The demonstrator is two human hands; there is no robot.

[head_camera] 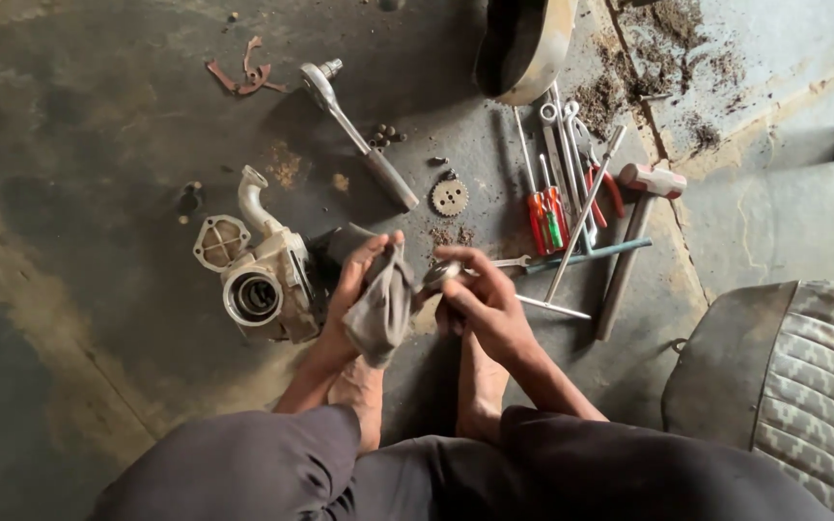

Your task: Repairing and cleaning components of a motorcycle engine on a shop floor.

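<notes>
My left hand (351, 289) grips a grey rag (383, 307) bunched around one end of a small shiny metal part (439, 275). My right hand (483, 299) holds the other end of that part, fingers curled over it. Both hands are low over the oily floor, just right of a pale metal pump housing (267, 275) with a round bore and a curved pipe. A separate small cover plate (220, 241) lies at its left. My bare feet (480, 386) rest on the floor under the hands.
A ratchet wrench (354, 130) and a small gear (450, 197) lie beyond the hands. Screwdrivers, spanners and pliers (562, 183) and a hammer (634, 241) are spread at the right. A patterned cushion (793, 386) is at the lower right, a dark pan (523, 43) at the top.
</notes>
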